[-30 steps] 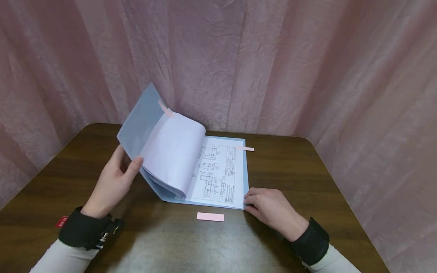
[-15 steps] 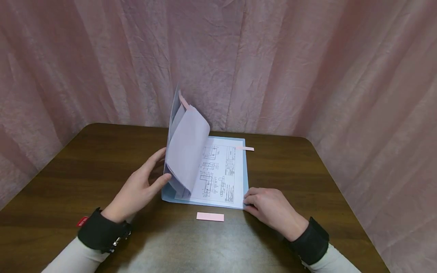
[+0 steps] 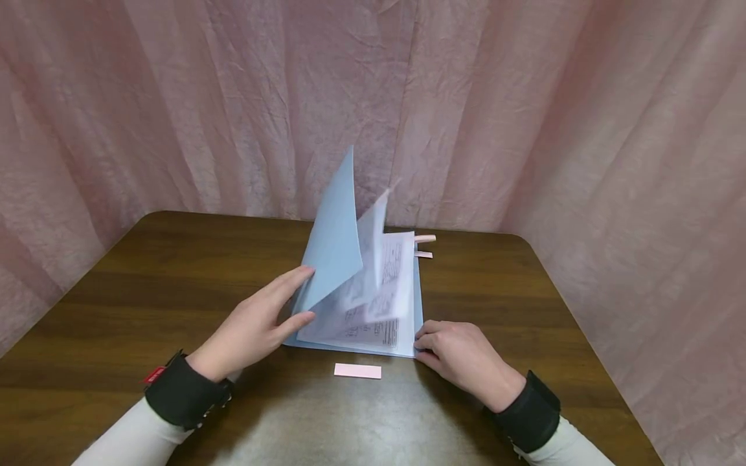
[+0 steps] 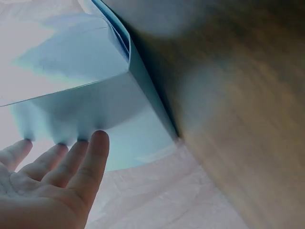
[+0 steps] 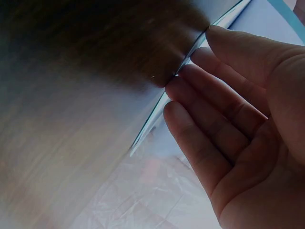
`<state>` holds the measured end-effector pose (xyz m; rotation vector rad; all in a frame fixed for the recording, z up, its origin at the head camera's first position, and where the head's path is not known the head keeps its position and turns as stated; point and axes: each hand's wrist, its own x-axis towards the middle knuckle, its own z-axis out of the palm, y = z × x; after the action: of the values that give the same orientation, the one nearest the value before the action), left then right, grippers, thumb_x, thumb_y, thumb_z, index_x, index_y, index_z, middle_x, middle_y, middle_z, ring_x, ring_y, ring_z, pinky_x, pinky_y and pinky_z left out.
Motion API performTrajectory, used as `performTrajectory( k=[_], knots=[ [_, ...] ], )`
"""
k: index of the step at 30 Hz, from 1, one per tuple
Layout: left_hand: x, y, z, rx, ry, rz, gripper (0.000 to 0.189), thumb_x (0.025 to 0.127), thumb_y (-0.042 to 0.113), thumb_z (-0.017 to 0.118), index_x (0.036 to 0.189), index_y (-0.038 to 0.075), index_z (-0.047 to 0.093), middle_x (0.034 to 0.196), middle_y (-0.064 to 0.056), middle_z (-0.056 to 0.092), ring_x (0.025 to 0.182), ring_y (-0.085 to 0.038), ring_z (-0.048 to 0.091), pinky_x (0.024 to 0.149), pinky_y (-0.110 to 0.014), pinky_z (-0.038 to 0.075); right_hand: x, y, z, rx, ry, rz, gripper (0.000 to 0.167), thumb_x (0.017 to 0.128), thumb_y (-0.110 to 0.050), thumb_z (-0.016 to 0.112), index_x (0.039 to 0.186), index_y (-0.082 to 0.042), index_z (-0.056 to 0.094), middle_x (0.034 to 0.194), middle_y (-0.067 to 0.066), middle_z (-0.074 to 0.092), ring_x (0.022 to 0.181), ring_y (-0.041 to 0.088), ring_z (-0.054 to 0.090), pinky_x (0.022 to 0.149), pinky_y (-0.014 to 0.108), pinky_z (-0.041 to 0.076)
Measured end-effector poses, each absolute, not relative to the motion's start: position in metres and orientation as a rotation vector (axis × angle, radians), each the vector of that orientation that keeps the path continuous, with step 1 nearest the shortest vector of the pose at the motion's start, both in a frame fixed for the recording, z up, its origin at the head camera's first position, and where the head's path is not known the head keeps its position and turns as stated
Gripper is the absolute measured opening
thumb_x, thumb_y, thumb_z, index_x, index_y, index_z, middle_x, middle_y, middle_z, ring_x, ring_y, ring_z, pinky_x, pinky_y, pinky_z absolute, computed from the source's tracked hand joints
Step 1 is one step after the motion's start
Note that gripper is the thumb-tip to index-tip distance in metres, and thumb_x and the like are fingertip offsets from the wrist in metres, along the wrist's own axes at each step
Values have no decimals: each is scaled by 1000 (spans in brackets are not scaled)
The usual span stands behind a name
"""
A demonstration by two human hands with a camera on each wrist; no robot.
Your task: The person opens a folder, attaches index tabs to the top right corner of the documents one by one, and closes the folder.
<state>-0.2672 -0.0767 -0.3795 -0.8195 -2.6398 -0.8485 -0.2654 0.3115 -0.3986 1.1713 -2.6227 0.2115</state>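
A light blue folder [image 3: 335, 239] lies on the table with its front cover raised and tilted to the right. The outstretched fingers of my left hand [image 3: 256, 323] touch the cover's outer face, also visible in the left wrist view [image 4: 119, 129]. Under the cover are loose white sheets [image 3: 402, 298] with printed drawings; some are blurred in mid-turn. My right hand [image 3: 463, 359] rests at the folder's lower right corner, its fingertips along the edge. Two pink sticky tabs [image 3: 424, 239] stick out at the folder's upper right.
A pink pad of sticky notes [image 3: 357, 371] lies on the brown wooden table [image 3: 495, 278] just in front of the folder. Pink curtain [image 3: 466, 110] hangs behind the table and at both sides.
My left hand has moved right, swinging the folder's cover from leaning left to leaning right. The sheets have fallen back rightward over the drawing. My right hand has stayed in place.
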Motion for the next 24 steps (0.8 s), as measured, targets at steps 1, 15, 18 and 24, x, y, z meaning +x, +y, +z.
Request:
performTrajectory(
  k=[1, 15, 18, 24],
  knots=[
    [-267, -75, -379, -830, -2642, -829, 79, 106, 29, 78, 172, 15, 37, 174, -13, 41, 155, -35, 46, 117, -59, 46, -265, 312, -398, 1171, -2626, 216, 12, 87, -16, 96, 92, -19, 85, 97, -9, 74, 82, 5, 69, 68, 26, 57],
    [-279, -53, -382, -1031, -2681, -612, 65, 105, 42, 78, 159, 12, 59, 168, -16, 49, 154, -37, 49, 119, -60, 43, -263, 312, -398, 1151, -2662, 227, 13, 87, -15, 97, 95, -16, 87, 99, -7, 75, 85, 7, 71, 71, 29, 59],
    [-283, -49, -385, -1070, -2698, -562, 62, 105, 42, 78, 156, 12, 62, 166, -15, 52, 153, -35, 49, 119, -62, 42, -263, 312, -398, 1147, -2667, 213, 12, 88, -16, 96, 94, -17, 86, 93, -8, 71, 78, 5, 66, 67, 27, 56],
    [-288, -42, -389, -1102, -2703, -450, 56, 104, 37, 80, 153, 11, 66, 163, -17, 55, 151, -37, 51, 117, -63, 44, -264, 312, -397, 1122, -2682, 216, 17, 88, -16, 96, 86, -19, 79, 83, -9, 60, 67, 2, 50, 61, 24, 47]
  ],
)
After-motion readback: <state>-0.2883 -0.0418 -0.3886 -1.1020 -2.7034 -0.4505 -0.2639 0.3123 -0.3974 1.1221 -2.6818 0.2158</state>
